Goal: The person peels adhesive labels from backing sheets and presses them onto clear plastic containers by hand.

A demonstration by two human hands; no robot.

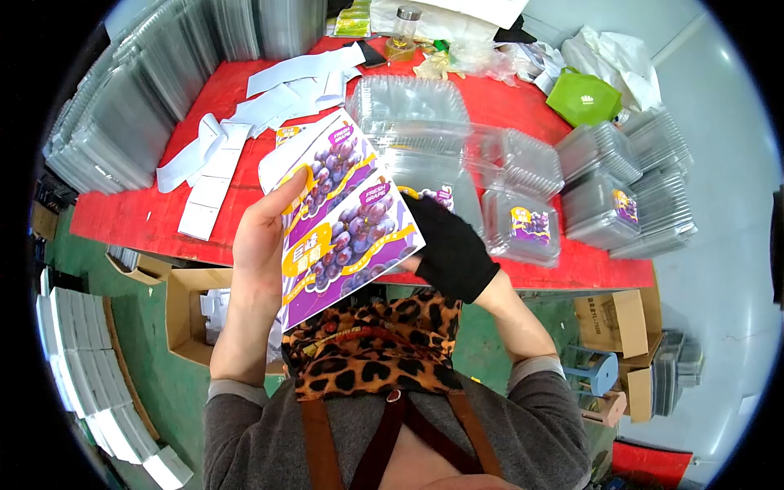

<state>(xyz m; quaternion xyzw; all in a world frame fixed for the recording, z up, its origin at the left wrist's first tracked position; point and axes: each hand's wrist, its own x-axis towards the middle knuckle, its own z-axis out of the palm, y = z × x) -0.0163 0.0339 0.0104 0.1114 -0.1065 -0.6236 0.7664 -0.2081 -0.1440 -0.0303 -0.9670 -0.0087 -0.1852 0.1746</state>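
Observation:
My left hand [268, 224], bare, grips a sheet of grape labels [351, 233] by its left edge, thumb in front. The sheet is tilted up and shows purple grapes on white and yellow print. My right hand [454, 251] wears a black glove that leaves a bare fingertip showing by the sheet's lower right edge. Its other fingers are mostly hidden behind the sheet, so their grip cannot be made out. Just beyond the glove lies a clear plastic box [467, 186] with a grape label [445, 196] partly covered by the hand.
Clear boxes [523, 159] and a labelled box [523, 233] stand on the red table [122, 220]. Stacked boxes [633, 184] are at right, tall stacks [135, 106] at left. Paper strips [214, 175], a jar [402, 37] and a green bag [584, 98] lie further back.

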